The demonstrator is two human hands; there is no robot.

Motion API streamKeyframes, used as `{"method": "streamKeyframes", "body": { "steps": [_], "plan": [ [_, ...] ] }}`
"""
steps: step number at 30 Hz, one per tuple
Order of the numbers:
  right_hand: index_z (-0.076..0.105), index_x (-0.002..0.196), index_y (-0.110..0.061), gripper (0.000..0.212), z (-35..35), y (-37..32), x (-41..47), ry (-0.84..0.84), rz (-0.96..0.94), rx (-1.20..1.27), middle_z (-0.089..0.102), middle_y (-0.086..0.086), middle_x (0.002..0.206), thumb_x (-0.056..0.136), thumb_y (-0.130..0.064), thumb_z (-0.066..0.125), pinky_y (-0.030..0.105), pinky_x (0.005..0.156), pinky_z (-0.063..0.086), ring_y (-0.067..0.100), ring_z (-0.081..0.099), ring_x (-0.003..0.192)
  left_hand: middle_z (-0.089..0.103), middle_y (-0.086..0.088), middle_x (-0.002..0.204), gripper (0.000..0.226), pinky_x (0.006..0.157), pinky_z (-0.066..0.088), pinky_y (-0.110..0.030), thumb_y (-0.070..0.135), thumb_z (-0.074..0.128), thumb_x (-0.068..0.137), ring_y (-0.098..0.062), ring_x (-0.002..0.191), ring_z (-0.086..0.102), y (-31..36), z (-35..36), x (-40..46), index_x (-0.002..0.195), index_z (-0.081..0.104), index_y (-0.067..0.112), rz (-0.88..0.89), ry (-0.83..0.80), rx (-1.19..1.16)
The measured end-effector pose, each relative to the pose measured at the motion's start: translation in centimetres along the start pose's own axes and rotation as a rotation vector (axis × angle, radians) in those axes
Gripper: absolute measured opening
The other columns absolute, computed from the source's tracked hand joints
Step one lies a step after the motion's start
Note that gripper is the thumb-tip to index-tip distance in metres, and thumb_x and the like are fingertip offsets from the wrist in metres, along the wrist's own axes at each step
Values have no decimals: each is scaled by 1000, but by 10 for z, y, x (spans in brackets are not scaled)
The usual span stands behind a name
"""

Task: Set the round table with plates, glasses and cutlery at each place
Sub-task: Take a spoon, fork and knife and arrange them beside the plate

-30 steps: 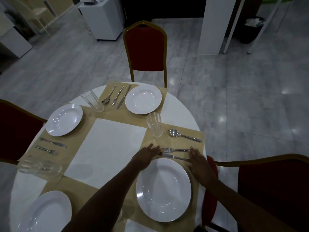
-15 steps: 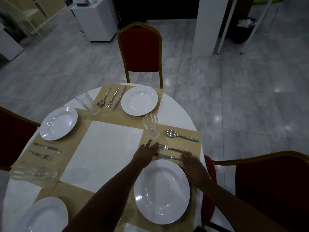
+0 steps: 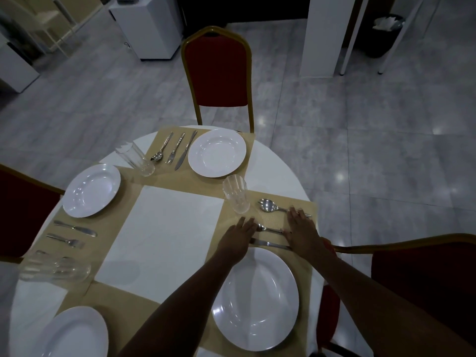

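A round table with a white top is filling the lower left and centre of the frame, and four tan placemats are lying on it around a bare white square. At the place in the lower centre, a large white plate is sitting on its placemat, with a knife, a fork and a spoon lying side by side just above it and a clear glass standing upright above and to the left of them. The person's left hand is lying palm down with straight, relaxed fingers, its fingertips resting at the left ends of the fork and knife; it is grasping nothing. The right hand is lying flat too, fingers extended, covering the right ends of all three pieces and touching the spoon's handle.

At the top centre, a second plate is sitting with its own spoon, fork and knife to its left and a tall glass beyond them. At centre left, a third plate is lying above a knife and fork, with another glass below them. A fourth plate is showing in the lower left corner. A red chair with a gold frame is standing above the table; further red chairs are entering from the left and right edges.
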State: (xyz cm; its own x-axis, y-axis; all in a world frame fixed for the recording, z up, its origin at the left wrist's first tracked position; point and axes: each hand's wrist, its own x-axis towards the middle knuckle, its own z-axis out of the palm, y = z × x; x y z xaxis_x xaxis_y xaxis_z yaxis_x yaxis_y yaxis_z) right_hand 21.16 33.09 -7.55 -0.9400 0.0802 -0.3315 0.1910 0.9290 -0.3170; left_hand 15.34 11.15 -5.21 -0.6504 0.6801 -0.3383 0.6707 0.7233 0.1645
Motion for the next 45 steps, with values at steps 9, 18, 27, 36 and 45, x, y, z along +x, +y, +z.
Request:
{"method": "streamKeyframes", "body": {
  "steps": [9, 18, 27, 36, 45],
  "plan": [
    [27, 146, -6, 78, 10, -10, -4, 1, -47, 18, 26, 13, 155, 84, -51, 10, 50, 111, 27, 35, 25, 142, 10, -9, 161, 62, 111, 32, -41, 1, 36, 91, -30, 149, 10, -1, -3, 11, 150, 20, 9, -2, 14, 4],
    [11, 150, -9, 63, 2, -11, 3, -27, -89, 12, 8, 9, 159, 99, -37, 35, 45, 117, 13, 29, 8, 147, 10, -8, 161, 58, 113, 33, -41, 6, 37, 95, -29, 149, 10, 4, -3, 16, 150, 19, 8, -20, 4, -7],
    [10, 150, -14, 63, -4, -4, 4, -75, -117, -30, 4, 3, 160, 98, -41, 31, 45, 118, 11, 26, 6, 147, 11, -7, 161, 61, 112, 32, -41, 4, 39, 93, -29, 149, 9, 2, -4, 19, 150, 19, 10, -19, 1, -16],
    [23, 148, -14, 66, -2, 17, -1, -86, -139, -70, 14, 3, 159, 93, -50, 17, 46, 114, 22, 28, 14, 146, 15, -19, 158, 70, 113, 34, -44, -2, 49, 89, -32, 147, 16, 13, -2, 30, 150, 16, 4, -60, 76, -141],
    [17, 150, -15, 54, -18, 29, 5, -118, -222, -80, 2, 0, 160, 101, -28, 34, 41, 117, 13, 26, 1, 147, 16, -18, 157, 77, 112, 35, -43, 4, 57, 87, -33, 146, 17, 25, -1, 42, 150, 14, 7, -137, 54, -142]
  ]
}}
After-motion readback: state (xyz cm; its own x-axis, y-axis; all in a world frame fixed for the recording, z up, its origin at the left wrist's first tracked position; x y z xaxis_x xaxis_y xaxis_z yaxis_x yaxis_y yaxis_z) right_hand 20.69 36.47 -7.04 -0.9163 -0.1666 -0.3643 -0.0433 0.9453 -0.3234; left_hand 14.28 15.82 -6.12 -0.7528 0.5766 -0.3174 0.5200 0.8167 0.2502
